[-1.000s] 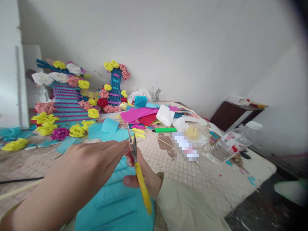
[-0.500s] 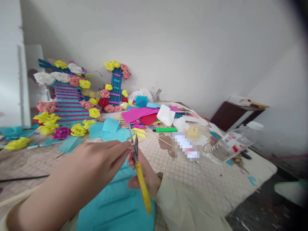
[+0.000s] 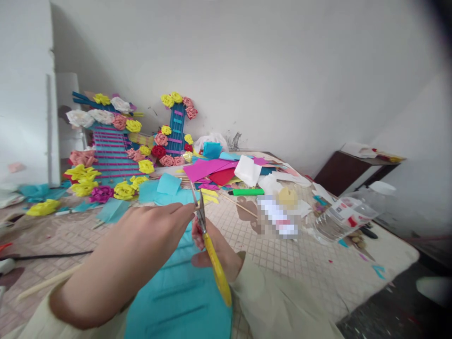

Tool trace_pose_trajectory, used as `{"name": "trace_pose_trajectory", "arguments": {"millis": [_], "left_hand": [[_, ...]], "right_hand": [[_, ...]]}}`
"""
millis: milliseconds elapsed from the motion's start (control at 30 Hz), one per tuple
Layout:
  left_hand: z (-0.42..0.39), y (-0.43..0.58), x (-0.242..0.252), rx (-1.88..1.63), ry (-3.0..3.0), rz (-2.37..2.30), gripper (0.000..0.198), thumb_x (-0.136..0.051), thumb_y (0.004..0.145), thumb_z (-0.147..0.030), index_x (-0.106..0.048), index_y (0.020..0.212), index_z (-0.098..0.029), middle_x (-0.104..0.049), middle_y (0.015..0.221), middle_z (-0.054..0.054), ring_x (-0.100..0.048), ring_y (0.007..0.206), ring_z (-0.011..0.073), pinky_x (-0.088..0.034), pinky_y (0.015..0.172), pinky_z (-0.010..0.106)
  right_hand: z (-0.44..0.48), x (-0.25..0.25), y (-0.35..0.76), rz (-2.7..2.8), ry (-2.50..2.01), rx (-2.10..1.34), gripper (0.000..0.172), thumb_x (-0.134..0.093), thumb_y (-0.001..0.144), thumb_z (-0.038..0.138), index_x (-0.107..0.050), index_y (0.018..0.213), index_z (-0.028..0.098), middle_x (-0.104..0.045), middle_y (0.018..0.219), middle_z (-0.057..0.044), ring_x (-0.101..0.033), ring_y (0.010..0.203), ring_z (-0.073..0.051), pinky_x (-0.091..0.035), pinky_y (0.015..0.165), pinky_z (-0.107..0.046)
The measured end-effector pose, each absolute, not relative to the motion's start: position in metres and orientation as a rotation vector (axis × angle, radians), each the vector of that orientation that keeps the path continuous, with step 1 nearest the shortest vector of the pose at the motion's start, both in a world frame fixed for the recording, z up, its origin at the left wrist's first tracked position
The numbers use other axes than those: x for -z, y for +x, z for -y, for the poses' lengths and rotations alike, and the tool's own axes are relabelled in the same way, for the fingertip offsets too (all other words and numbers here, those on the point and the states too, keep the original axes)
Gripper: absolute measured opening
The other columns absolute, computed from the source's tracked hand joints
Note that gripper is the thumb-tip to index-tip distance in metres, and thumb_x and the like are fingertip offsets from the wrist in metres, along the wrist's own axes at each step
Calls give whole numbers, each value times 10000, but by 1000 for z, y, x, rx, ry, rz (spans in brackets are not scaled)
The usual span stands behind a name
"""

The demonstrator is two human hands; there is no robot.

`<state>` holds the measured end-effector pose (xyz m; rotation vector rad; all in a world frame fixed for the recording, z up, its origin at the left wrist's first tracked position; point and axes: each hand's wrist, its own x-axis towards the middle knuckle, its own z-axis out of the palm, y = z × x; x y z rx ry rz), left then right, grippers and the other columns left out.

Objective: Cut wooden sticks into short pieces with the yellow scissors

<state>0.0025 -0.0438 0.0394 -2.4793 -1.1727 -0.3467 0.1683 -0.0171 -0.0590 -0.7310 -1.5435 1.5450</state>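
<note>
My right hand (image 3: 221,249) grips the scissors (image 3: 218,273) with yellow handles; their blades point up and away and stand apart. Above them, my left hand (image 3: 151,240) is closed, its fingertips at the blades. A tiny pale end, like that of a thin stick, shows between those fingertips and the blades; the rest of it is hidden by the hand. Beneath both hands lies a turquoise panel (image 3: 176,301) with dark raised strips, partly covered by my left forearm.
Flower-covered panels (image 3: 115,150) lean at the back left, beside a smaller blue one (image 3: 176,127). Coloured paper (image 3: 208,169), a green marker (image 3: 248,192) and a thin stick (image 3: 240,205) lie ahead. A clear bottle (image 3: 348,216) lies tilted at right. A pale rod (image 3: 45,285) is at lower left.
The view has turned slightly left, so everything sits further right in the picture. Both hands keep nearly the same pose at the scissors, whose blades stay apart.
</note>
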Motion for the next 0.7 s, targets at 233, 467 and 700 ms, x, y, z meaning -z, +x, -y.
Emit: {"name": "trace_pose_trajectory", "arguments": {"millis": [233, 467, 700], "left_hand": [[41, 3, -46, 229, -2515, 1216, 325, -356, 766, -138, -637, 903, -229, -717, 888, 77, -676, 639, 265, -512, 505, 371], [39, 1, -43, 341, -2506, 1194, 309, -343, 825, -183, -641, 877, -247, -711, 812, 53, -648, 557, 233, -462, 450, 324], [39, 4, -42, 388, -2521, 1088, 325, -315, 810, -155, -621, 897, -226, -709, 826, 65, -657, 600, 252, -446, 450, 336]], "right_hand": [[25, 43, 169, 1526, -704, -1640, 587, -797, 541, 488, -394, 898, 253, -331, 820, 23, -316, 681, -126, -346, 521, -241], [25, 42, 169, 1528, -736, -1649, 621, -792, 525, 531, -403, 919, 251, -336, 855, 13, -343, 704, -134, -375, 593, -268], [26, 43, 169, 1523, -752, -1635, 579, -816, 543, 461, -416, 902, 246, -343, 762, 43, -320, 633, -110, -317, 516, -240]]}}
